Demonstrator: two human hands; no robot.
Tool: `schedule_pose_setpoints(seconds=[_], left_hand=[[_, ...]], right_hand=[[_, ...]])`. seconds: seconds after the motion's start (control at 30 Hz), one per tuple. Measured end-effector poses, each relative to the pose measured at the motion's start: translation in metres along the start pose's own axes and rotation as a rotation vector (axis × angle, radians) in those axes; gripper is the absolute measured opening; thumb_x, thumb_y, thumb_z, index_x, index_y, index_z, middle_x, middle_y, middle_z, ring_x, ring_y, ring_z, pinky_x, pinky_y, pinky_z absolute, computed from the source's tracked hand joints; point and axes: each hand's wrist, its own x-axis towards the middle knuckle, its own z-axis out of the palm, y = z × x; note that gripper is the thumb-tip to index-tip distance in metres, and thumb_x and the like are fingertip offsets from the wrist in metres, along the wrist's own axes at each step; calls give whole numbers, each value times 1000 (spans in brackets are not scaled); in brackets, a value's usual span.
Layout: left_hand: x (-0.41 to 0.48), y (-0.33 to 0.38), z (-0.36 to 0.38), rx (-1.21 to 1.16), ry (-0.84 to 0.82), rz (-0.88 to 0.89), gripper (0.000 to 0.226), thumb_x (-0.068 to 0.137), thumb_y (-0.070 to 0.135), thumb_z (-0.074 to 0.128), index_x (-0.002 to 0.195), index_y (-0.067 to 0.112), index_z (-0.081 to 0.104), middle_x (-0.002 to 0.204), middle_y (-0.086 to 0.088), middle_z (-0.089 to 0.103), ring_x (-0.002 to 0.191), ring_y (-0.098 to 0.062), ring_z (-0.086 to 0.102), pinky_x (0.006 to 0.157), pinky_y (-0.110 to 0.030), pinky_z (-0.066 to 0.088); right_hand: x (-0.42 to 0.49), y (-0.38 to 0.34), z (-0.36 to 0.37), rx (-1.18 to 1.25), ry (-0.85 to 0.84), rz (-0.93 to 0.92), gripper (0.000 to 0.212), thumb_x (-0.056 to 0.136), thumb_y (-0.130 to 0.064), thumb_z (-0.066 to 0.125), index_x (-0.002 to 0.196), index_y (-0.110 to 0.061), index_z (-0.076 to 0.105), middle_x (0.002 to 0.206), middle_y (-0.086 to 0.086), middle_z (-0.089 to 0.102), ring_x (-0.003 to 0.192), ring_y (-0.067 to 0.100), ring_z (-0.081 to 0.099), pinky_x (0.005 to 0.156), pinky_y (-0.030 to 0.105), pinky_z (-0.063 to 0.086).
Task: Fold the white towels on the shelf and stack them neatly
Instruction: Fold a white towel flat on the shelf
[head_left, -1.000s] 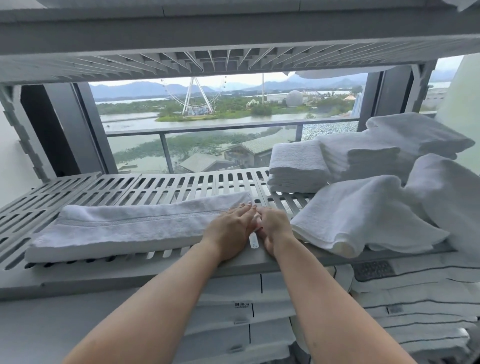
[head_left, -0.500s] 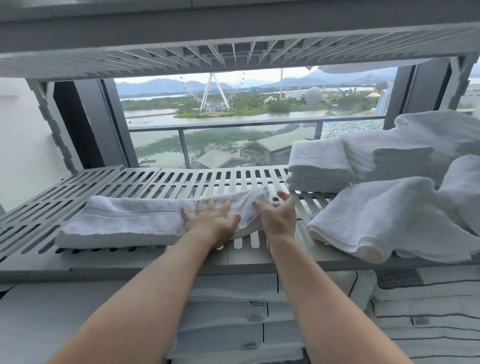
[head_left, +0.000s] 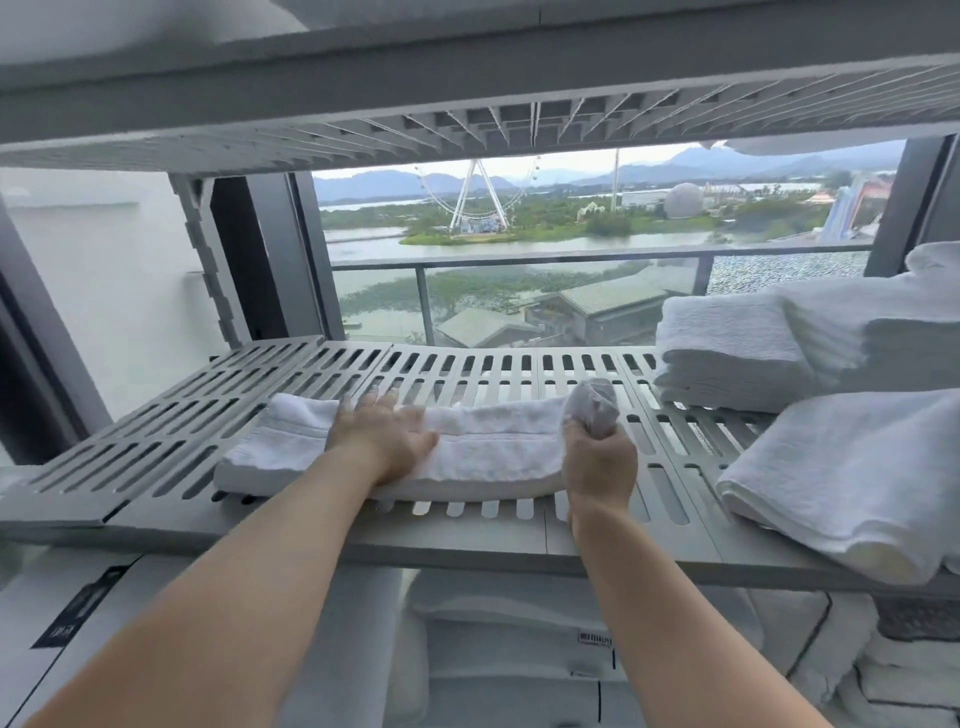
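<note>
Slatted shelf, long folded towel on it, towel stack beside.

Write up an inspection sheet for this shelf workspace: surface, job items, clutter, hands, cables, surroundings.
Surface: slatted grey shelf, towels lying on it.
Job's things: long folded towel at front; folded stack right rear; loose towel right front.
Clutter: nothing seen.
Hands: left hand flat on the long towel; right hand grips its raised right end.
Cables: nothing seen.
Surroundings: upper shelf above; window with balcony railing behind; folded linens below.
</note>
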Motion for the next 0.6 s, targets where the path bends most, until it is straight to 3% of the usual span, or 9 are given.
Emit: schedule_pose_setpoints(seconds=[0.07,0.13,0.23,0.3,0.4,0.43,0.5,0.57,0.6], left_hand=[[-2,-4,12,-17,-105,-16,73,91,75,7,157,44,6,168,-3,-2,154,-27,-7,120,-59,-8],[-1,-4,15,-39,-173,-7,78,88,80,3,156,44,-3,167,-4,-11,153,-29,-14,118,-62,-12],[3,-23,1,-60,-207,146,83,86,84,6,157,43,11,168,-7,-1,154,-30,-3,120,-61,-3],[7,-59,-11,-36,-152,197,80,88,83,8,155,42,25,168,-6,10,154,-28,7,121,-60,8],[9,-130,-9,-26,-94,62,70,92,76,13,155,45,23,168,-5,2,154,-30,-1,120,-63,-5],[9,-151,-5,-126,-104,16,67,95,71,16,155,45,21,168,-3,-5,154,-30,-5,119,-61,-8],[7,-177,2,-551,-156,-32,65,100,59,27,158,35,15,167,0,-12,154,-27,-10,122,-51,-7],[8,-183,11,-958,-143,-36,69,102,46,39,160,20,13,168,-7,1,154,-28,2,122,-38,1],[10,-184,15,-1082,-116,-54,73,102,45,43,160,17,10,168,-9,6,153,-30,7,122,-39,6]], right_hand=[[-6,-11,11,33,62,-50,12,91,-26,61,88,-15,64,78,-1,66,78,17,63,76,35,50],[-15,-28,28,39,123,-136,10,91,-23,62,86,-14,63,72,-5,63,70,11,59,70,25,45],[-33,-59,56,-1,146,-299,8,90,-20,63,83,-18,62,67,-12,59,63,2,55,52,5,36],[-47,-77,77,-66,141,-378,6,90,-21,64,85,-19,61,66,-14,57,61,-3,51,49,5,34],[-72,-95,118,-225,92,-502,7,92,-22,64,89,-19,57,65,-15,53,57,-2,47,46,8,32],[-81,-98,135,-276,63,-544,6,93,-22,63,94,-21,57,66,-15,53,58,-2,47,46,9,31],[-103,-99,170,-372,6,-622,10,94,-20,63,104,-19,61,73,-8,61,61,6,52,52,12,33],[-123,-92,202,-467,-43,-654,17,95,-20,62,107,-9,65,85,6,68,72,22,60,61,23,36],[-132,-86,216,-493,-69,-647,18,95,-20,61,107,-7,65,88,8,69,76,25,61,61,24,34]])
